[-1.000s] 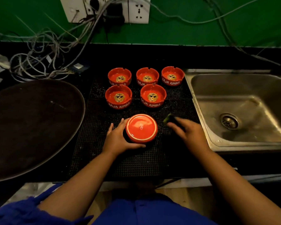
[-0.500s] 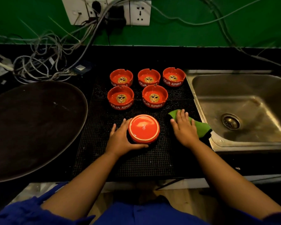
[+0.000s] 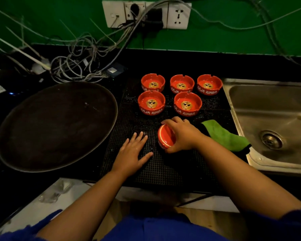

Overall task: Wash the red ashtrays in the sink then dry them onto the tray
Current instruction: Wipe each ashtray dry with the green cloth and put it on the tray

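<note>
My right hand (image 3: pixel 182 134) grips a red ashtray (image 3: pixel 165 137) tilted on its edge, its underside facing left, on the black mesh mat (image 3: pixel 155 169). Just left of it my left hand (image 3: pixel 131 152) lies flat on the mat with fingers straight, apart from the ashtray. Several more red ashtrays (image 3: pixel 151 103) stand upright in two rows at the back of the mat. A large dark round tray (image 3: pixel 56 126) lies to the left. The steel sink (image 3: pixel 274 122) is on the right.
A green cloth (image 3: pixel 224 136) lies between the mat and the sink rim. A tangle of grey cables (image 3: pixel 80 63) covers the counter at the back left, below wall sockets (image 3: pixel 146 13). The counter's front edge runs just below the mat.
My right hand left the green cloth and took the upside-down ashtray, tipping it onto its edge. My left hand let go of that ashtray and now rests flat on the mat.
</note>
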The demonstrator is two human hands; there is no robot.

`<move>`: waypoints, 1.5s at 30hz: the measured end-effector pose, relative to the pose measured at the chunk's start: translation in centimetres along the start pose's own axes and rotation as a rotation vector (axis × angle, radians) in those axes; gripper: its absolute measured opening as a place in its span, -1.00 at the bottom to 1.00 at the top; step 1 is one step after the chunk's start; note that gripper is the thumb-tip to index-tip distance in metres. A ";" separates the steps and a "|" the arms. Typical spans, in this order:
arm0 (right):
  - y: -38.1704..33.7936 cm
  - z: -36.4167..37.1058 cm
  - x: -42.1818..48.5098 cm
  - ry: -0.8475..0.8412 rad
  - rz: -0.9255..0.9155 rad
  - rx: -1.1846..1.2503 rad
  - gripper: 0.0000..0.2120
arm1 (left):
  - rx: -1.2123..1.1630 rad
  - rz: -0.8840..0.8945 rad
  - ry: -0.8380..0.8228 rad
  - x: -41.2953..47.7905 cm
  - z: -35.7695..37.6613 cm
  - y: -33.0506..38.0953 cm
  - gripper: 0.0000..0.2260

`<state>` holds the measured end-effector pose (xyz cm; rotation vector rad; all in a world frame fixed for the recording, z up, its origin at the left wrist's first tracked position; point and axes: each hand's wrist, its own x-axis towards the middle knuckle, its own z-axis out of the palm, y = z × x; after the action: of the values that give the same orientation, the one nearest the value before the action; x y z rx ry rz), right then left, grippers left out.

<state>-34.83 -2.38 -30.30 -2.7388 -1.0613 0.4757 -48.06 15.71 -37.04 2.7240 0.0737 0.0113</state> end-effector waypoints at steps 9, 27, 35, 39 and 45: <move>-1.4 2.4 -1.0 0.406 -0.049 0.965 -0.16 | -0.142 -0.033 0.034 0.0 -0.2 0.1 -0.28; 5.9 4.1 -7.1 0.286 -0.022 0.601 0.06 | -0.172 -0.044 0.072 0.3 0.2 1.3 -0.07; 9.2 1.0 -8.4 0.384 0.035 0.173 -0.26 | -0.391 -0.099 -0.024 3.5 1.5 10.3 0.26; 10.8 1.3 -8.8 0.289 0.047 0.006 -0.17 | -0.400 -0.240 0.041 4.5 2.2 12.4 0.28; 12.0 1.4 -9.0 0.235 -0.002 0.021 -0.25 | -0.453 -0.286 0.174 4.0 2.8 13.0 0.16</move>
<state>-34.03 -17.26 -32.67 -2.6916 -0.9931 0.1569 -43.36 2.88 -34.34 2.2329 0.4529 0.1625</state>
